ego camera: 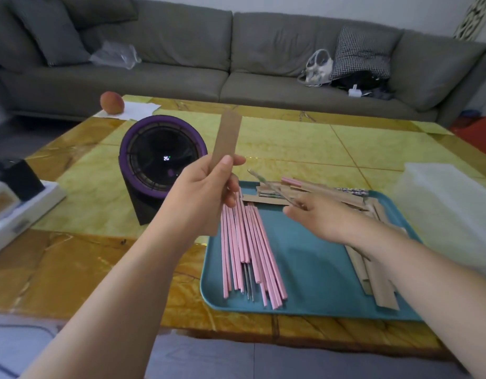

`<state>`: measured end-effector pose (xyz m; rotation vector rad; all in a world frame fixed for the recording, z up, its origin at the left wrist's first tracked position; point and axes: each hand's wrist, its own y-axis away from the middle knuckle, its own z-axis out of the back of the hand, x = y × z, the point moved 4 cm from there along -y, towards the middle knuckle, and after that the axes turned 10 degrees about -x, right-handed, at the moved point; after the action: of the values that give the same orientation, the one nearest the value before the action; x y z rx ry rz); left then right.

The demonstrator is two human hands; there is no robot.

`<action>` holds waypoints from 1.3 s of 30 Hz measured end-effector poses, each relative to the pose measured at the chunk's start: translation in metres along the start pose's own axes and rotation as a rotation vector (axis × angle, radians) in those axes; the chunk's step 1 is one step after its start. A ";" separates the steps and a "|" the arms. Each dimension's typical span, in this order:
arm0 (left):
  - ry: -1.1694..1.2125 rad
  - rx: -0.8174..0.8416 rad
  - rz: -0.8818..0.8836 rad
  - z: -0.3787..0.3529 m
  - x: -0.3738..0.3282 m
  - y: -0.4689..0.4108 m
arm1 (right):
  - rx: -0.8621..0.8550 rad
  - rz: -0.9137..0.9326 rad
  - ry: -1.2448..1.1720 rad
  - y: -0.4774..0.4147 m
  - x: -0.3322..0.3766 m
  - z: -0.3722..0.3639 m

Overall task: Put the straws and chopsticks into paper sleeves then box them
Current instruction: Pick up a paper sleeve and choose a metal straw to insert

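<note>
Yellow bench [291,138] below; my left hand [206,187] pinches a paper sleeve [227,135], right hand [318,214] grips a straw [266,181]. Next, I'd thread it in.

On the tray [313,272], chopsticks [247,250] lie at its left side and paper sleeves [373,266] along the right edge. A box [452,203], probably, stands right of the tray on the tabletop [291,138].
</note>
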<state>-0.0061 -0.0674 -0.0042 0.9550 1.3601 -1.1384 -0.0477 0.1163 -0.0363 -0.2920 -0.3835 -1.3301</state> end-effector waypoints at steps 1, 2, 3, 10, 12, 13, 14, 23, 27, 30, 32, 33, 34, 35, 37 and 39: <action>0.005 0.002 -0.002 0.001 0.000 0.001 | -0.018 0.033 -0.014 0.000 0.009 0.000; 0.012 0.005 -0.001 0.001 -0.001 0.002 | -0.014 0.052 -0.022 0.000 0.017 -0.003; 0.018 0.008 -0.001 0.001 -0.001 0.003 | 0.013 0.061 -0.025 -0.001 0.024 -0.009; 0.029 0.003 -0.026 0.012 -0.006 0.006 | 0.110 0.107 0.050 -0.004 0.042 -0.050; 0.042 0.006 -0.023 0.016 -0.005 0.008 | 0.129 0.113 0.068 -0.005 0.043 -0.053; 0.047 0.008 -0.023 0.017 -0.006 0.008 | 0.148 0.115 0.087 -0.005 0.042 -0.053; 0.049 0.010 -0.024 0.017 -0.006 0.008 | 0.172 0.109 0.102 -0.005 0.040 -0.053; 0.027 0.014 -0.052 0.015 -0.010 0.011 | 0.084 0.149 0.070 -0.017 0.045 -0.054; 0.018 0.014 -0.050 0.016 -0.009 0.011 | 0.076 0.099 0.106 -0.030 0.043 -0.060; 0.017 0.012 -0.046 0.016 -0.008 0.011 | 0.109 0.029 0.134 -0.038 0.042 -0.063; 0.017 0.012 -0.046 0.015 -0.008 0.010 | 0.110 -0.003 0.157 -0.041 0.044 -0.064; 0.014 0.011 -0.047 0.015 -0.008 0.010 | 0.104 -0.010 0.174 -0.042 0.045 -0.064; 0.011 0.008 -0.047 0.015 -0.008 0.010 | 0.100 -0.015 0.193 -0.043 0.047 -0.064; 0.010 0.006 -0.047 0.014 -0.008 0.010 | 0.097 -0.021 0.213 -0.045 0.048 -0.064; 0.019 0.006 -0.043 0.014 -0.008 0.009 | 0.100 -0.048 0.234 -0.049 0.050 -0.062; 0.027 0.006 -0.040 0.014 -0.009 0.009 | 0.098 -0.069 0.231 -0.053 0.050 -0.060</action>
<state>0.0069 -0.0783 0.0037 0.9544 1.4037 -1.1637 -0.0835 0.0357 -0.0693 -0.0420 -0.2650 -1.3914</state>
